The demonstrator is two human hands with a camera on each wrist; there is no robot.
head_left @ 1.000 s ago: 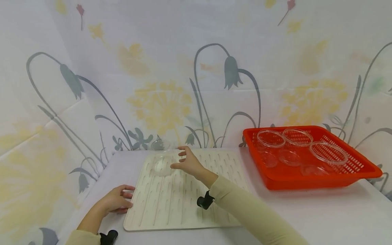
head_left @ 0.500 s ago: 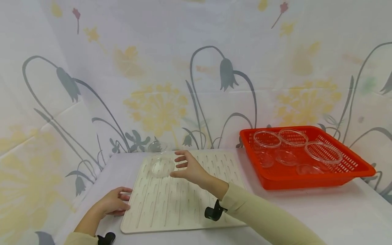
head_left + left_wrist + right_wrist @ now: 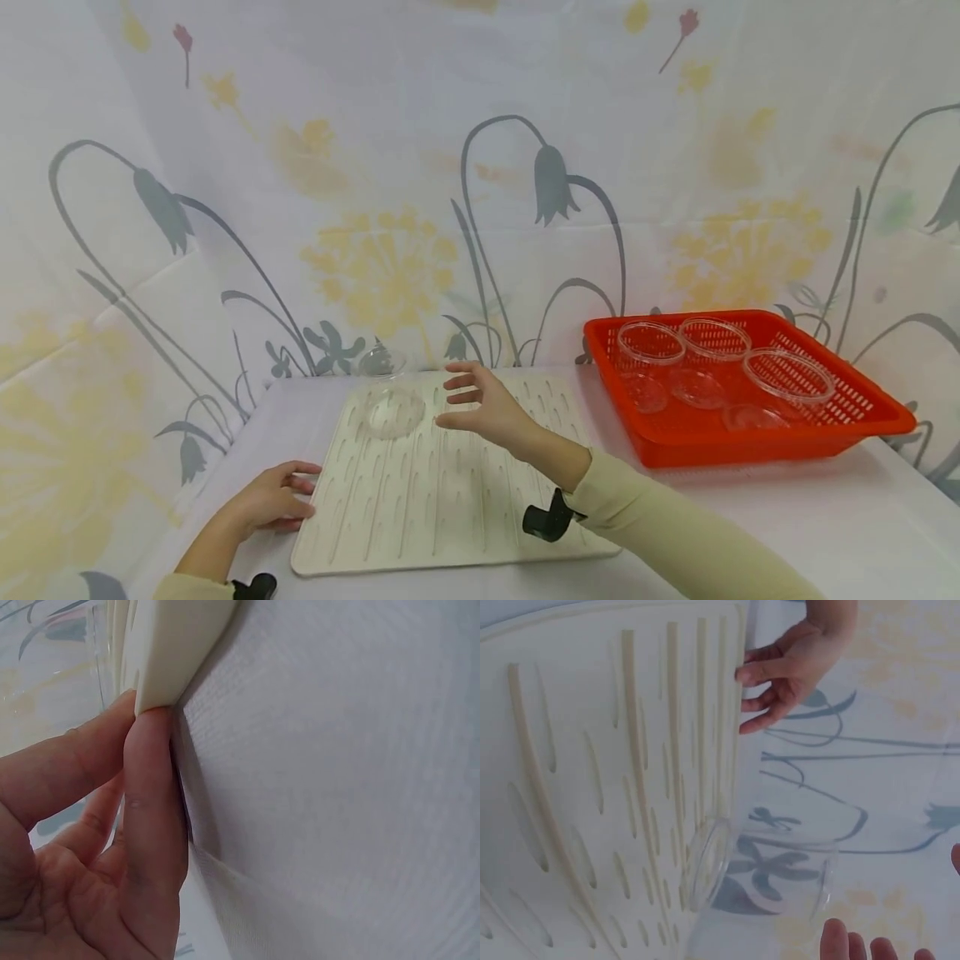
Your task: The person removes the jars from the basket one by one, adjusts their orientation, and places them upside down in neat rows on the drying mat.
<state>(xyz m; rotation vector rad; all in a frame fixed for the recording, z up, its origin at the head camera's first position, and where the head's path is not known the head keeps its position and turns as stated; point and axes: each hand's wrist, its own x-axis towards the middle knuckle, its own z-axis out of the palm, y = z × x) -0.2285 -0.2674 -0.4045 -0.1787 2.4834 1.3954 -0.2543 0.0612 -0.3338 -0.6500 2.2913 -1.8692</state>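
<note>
Cream mat (image 3: 450, 500), clear container (image 3: 389, 390) near right hand (image 3: 492, 410).

place: room type unclear | signs: floral cloth backdrop (image 3: 360, 100), white-covered table (image 3: 810, 517)

On the cream mat (image 3: 442, 500), far left, stands a round container (image 3: 388, 393) (fully see-through).

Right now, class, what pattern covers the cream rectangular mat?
Long lines and short slender marks cover the mat; the right wrist view shows it best.
</note>
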